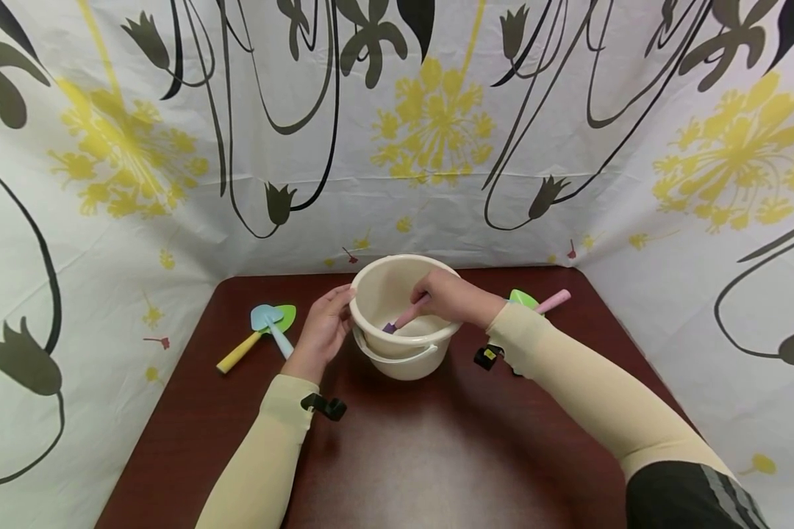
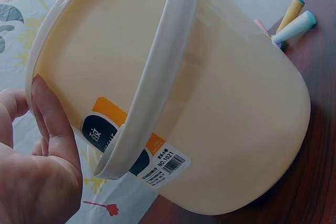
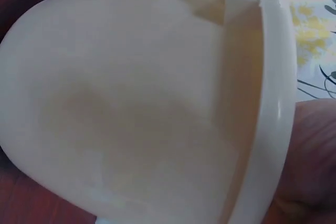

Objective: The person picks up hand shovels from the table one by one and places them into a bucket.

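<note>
A cream plastic bucket (image 1: 405, 367) stands on the table, tilted slightly, its handle hanging down the front. My left hand (image 1: 326, 327) grips the bucket's rim on the left side; the left wrist view shows those fingers (image 2: 55, 124) at the rim, near a label (image 2: 168, 161). Inside the bucket, my right hand (image 1: 446, 296) holds a small tool with a pink handle (image 1: 412, 313) and a purple end (image 1: 390, 328), pointing down and left. The exact kind of tool cannot be told. In the right wrist view the bucket wall hides most of the right hand (image 3: 315, 156).
Left of the bucket lie a yellow-handled toy shovel (image 1: 238, 353) with a green head and a light blue toy shovel (image 1: 265, 317), crossed. At right, a pink handle (image 1: 553, 300) and a green tool head (image 1: 523, 297) show behind the right sleeve. A patterned curtain (image 1: 344, 220) encloses the table (image 1: 397, 455).
</note>
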Tool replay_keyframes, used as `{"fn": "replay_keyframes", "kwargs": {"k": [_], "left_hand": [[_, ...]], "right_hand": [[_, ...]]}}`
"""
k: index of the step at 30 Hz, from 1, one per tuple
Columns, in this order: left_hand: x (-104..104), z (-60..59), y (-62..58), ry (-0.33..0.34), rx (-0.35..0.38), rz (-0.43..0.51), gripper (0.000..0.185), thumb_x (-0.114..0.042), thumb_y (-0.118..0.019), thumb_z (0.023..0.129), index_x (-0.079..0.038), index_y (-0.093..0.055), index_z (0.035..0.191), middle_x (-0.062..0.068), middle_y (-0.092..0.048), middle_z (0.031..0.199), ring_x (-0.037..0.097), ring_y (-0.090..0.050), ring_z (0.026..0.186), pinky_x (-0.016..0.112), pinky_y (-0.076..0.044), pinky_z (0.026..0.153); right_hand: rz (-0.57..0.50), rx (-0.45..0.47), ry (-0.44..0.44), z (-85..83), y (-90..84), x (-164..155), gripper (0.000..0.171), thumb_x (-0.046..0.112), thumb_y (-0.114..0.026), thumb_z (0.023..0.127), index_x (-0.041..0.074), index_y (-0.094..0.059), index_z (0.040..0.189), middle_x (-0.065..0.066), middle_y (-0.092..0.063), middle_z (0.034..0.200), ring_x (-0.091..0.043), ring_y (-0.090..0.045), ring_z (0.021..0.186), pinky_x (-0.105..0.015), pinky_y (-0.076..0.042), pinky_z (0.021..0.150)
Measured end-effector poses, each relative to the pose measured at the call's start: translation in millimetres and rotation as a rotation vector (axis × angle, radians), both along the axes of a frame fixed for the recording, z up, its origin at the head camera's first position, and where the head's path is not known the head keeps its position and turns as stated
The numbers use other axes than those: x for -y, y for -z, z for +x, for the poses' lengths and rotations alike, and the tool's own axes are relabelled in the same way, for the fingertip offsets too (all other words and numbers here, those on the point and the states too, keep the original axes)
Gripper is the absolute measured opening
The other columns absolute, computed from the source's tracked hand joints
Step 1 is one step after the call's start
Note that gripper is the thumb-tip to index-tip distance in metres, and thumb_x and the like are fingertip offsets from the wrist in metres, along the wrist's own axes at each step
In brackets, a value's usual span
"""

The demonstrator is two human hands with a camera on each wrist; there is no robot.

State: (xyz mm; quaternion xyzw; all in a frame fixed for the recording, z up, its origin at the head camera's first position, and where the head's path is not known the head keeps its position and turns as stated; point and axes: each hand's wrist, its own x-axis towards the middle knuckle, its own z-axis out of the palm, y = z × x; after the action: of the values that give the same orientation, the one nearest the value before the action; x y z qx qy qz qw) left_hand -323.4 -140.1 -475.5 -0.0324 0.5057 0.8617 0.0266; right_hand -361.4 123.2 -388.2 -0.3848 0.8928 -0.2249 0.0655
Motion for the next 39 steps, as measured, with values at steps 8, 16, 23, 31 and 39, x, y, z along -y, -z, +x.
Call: {"fn": "replay_keyframes", "kwargs": {"k": [8, 16, 23, 31, 39], "left_hand": [[-0.8, 1.3, -1.6, 0.004, -0.001, -0.020, 0.038, -0.021, -0.069, 0.112, 0.000, -0.065, 0.143, 0.011, -0.067, 0.133, 0.022, -0.064, 0.111, 0.023, -0.059, 0.081], [0.9, 0.7, -1.0, 0.008, 0.005, -0.039, 0.038, -0.024, -0.070, 0.112, -0.001, -0.067, 0.142, 0.012, -0.067, 0.136, 0.025, -0.063, 0.116, 0.024, -0.059, 0.084], [0.8, 1.5, -1.8, 0.004, 0.010, -0.039, 0.034, -0.023, -0.070, 0.112, -0.003, -0.069, 0.139, 0.013, -0.067, 0.136, 0.024, -0.063, 0.114, 0.023, -0.059, 0.082], [0.5, 1.2, -1.5, 0.000, 0.016, -0.035, 0.033, -0.022, -0.070, 0.112, -0.003, -0.070, 0.138, 0.012, -0.069, 0.132, 0.021, -0.064, 0.108, 0.023, -0.058, 0.079], [0.3, 0.8, -1.5, -0.003, 0.013, -0.029, 0.034, -0.021, -0.069, 0.112, -0.002, -0.069, 0.140, 0.011, -0.068, 0.131, 0.020, -0.063, 0.108, 0.023, -0.058, 0.079]], "right_hand": [[0.080, 0.003, -0.016, -0.2, -1.7, 1.9, 0.050, 0.038, -0.091, 0.093, 0.009, -0.062, 0.064, 0.012, -0.035, 0.058, -0.007, -0.030, 0.055, -0.027, -0.026, 0.056], [0.243, -0.058, -0.034, -0.7, -5.6, 5.6, 0.057, 0.045, -0.088, 0.094, 0.009, -0.057, 0.061, 0.012, -0.032, 0.056, -0.008, -0.030, 0.055, -0.026, -0.029, 0.056], [0.345, -0.095, -0.049, -0.7, -8.3, 7.5, 0.053, 0.047, -0.086, 0.096, 0.009, -0.064, 0.065, 0.008, -0.047, 0.058, -0.010, -0.041, 0.057, -0.026, -0.037, 0.059], [0.399, -0.142, -0.079, -2.0, -7.0, 6.7, 0.053, 0.049, -0.086, 0.097, 0.008, -0.070, 0.067, 0.005, -0.058, 0.059, -0.012, -0.049, 0.058, -0.027, -0.046, 0.061], [0.501, -0.142, -0.073, -5.4, -7.4, 9.5, 0.054, 0.053, -0.080, 0.100, 0.009, -0.073, 0.070, 0.004, -0.064, 0.063, -0.014, -0.054, 0.061, -0.029, -0.051, 0.065]]}}
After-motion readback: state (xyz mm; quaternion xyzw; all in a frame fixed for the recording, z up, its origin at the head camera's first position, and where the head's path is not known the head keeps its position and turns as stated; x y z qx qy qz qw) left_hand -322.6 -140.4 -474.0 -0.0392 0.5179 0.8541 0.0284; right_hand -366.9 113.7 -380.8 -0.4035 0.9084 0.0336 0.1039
